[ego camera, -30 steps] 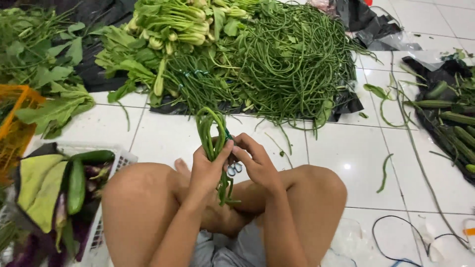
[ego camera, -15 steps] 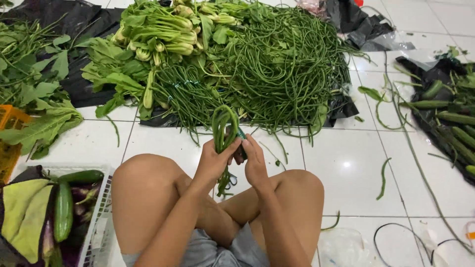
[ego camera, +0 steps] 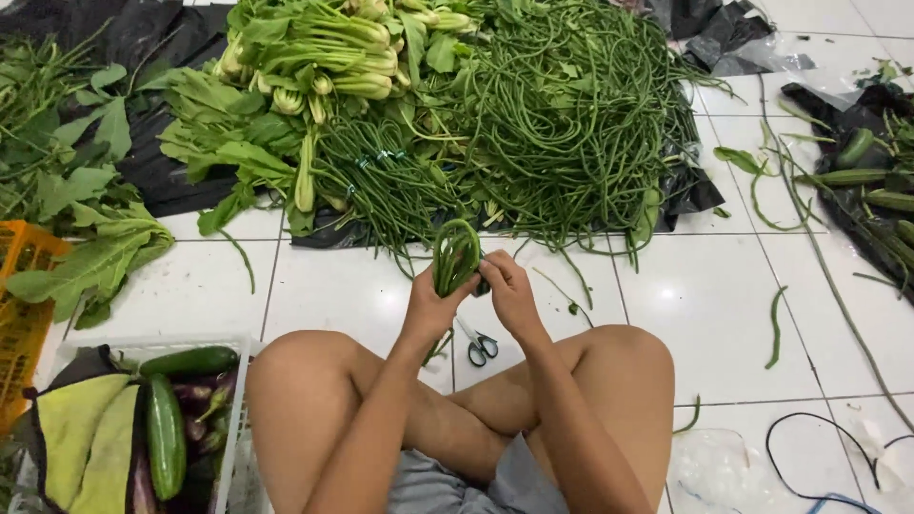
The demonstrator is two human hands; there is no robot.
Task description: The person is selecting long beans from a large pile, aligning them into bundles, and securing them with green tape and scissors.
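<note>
A folded bundle of long green beans (ego camera: 456,255) stands upright above my crossed knees. My left hand (ego camera: 433,303) grips its lower part, and my right hand (ego camera: 507,290) closes on its right side at the same height. Small scissors (ego camera: 477,343) with dark handles lie on the white tile floor just below my hands, between my legs. A big heap of loose long beans (ego camera: 571,114) lies on black plastic straight ahead, with tied bean bundles (ego camera: 381,181) at its left edge.
Leafy greens (ego camera: 314,67) pile up behind the beans, and more leaves (ego camera: 76,190) lie at far left. An orange crate (ego camera: 24,305) and a white basket (ego camera: 228,419) holding cucumbers and eggplants stand at lower left. Cucumbers (ego camera: 871,181) rest on black plastic at right. A black cable (ego camera: 819,457) curls at lower right.
The scissors left my right hand and now lie on the floor. Both hands have stayed on the bean bundle, held slightly higher and further forward.
</note>
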